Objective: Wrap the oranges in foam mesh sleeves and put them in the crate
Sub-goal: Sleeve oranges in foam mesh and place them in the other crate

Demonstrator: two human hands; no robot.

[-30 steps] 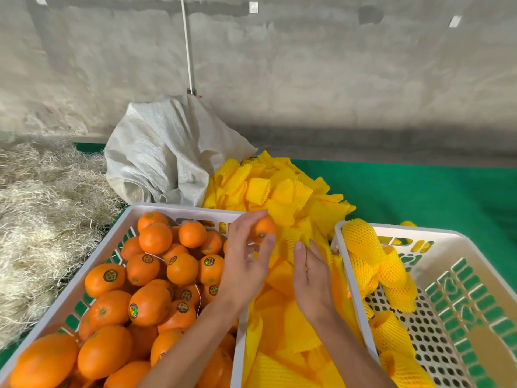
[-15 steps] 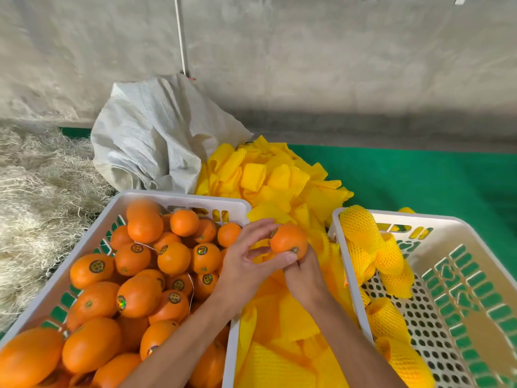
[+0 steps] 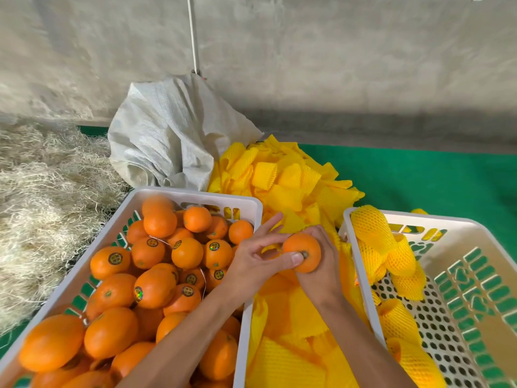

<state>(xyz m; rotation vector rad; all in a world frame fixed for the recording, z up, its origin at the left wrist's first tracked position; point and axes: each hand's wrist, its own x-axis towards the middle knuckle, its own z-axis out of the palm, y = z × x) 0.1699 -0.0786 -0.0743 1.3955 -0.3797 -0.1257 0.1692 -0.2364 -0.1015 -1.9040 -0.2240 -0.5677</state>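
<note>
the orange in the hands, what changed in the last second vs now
The left hand carried the orange rightward, from the left crate to above the loose yellow sleeves. The right hand, open on the sleeves a second ago, now cups the orange from the right; the left thumb presses its stem end. Both crates and the wrapped oranges stayed put.

Bare orange held above loose yellow foam sleeves, between crates.
</note>
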